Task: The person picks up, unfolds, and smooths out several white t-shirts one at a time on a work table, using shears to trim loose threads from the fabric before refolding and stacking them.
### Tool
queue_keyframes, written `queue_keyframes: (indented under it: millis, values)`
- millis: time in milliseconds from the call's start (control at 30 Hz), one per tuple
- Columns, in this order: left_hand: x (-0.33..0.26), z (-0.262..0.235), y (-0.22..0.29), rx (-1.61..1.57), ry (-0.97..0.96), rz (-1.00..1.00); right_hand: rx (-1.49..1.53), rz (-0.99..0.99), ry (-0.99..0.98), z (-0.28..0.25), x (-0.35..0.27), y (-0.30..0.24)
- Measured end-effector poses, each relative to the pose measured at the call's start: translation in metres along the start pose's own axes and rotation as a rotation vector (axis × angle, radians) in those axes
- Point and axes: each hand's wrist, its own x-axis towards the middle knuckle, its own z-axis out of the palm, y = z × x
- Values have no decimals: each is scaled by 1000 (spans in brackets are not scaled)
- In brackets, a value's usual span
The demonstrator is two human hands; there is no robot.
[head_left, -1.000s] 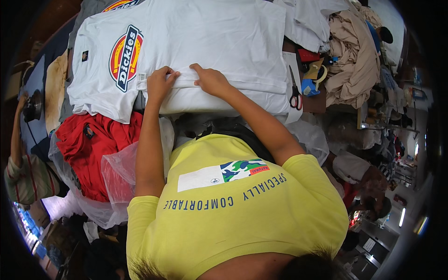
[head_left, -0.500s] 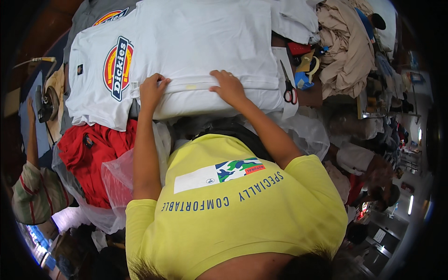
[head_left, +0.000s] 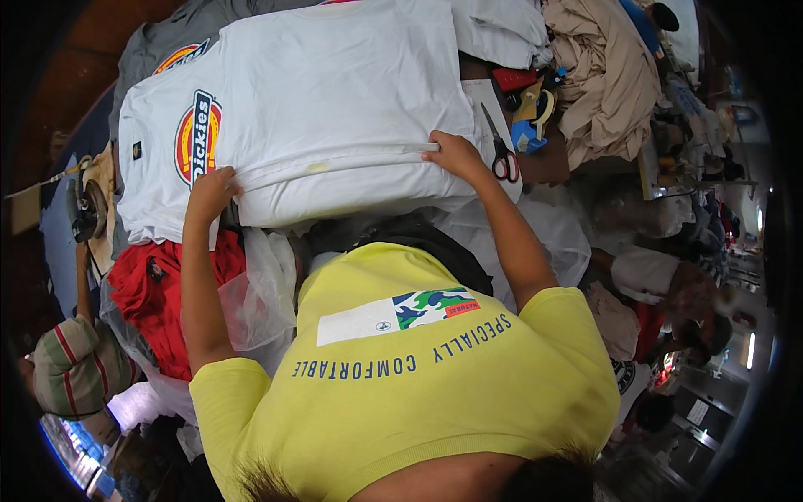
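Two hands are applied to the near edge of a white T-shirt (head_left: pixel 335 109) that lies spread flat on the counter, its round printed emblem toward the left. Our left hand (head_left: pixel 211 194) sits at the near-left corner of the fold, fingers curled down over the hem and pinching the cloth. Our right hand (head_left: pixel 452 153) rests on the same near edge farther right, fingers closed loosely on the folded hem (how much fabric is caught beneath them we cannot tell). Both forearms run from the near side up to the shirt, out of yellow sleeves.

Under the white shirt, at the far left, a grey T-shirt (head_left: pixel 159 50) with a similar emblem shows past its edge. Near-left of our left hand lies a red garment (head_left: pixel 159 293), partly inside a clear plastic bag (head_left: pixel 259 293). Just right of our right hand lie scissors (head_left: pixel 500 155) with red handles, blades pointing far. Beyond them sit a blue tape dispenser (head_left: pixel 531 125) and a heap of beige cloth (head_left: pixel 606 75). At the near-left rim, another person's arm in a striped sleeve (head_left: pixel 75 364) is visible.
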Motion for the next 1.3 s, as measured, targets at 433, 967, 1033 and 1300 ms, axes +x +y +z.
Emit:
queue_keyframes:
  millis: [433, 967, 1033, 1300]
  values:
    - [35, 21, 208, -885, 54, 67, 167, -752, 913, -213, 192, -159]
    - [68, 70, 244, -1972, -67, -400, -170, 204, 487, -20, -23, 75]
    - [67, 61, 250, -1968, 0, -367, -122, 307, 481, -12, -54, 98]
    - [66, 66, 255, -1842, 74, -253, 81, 394, 435, -19, -77, 111]
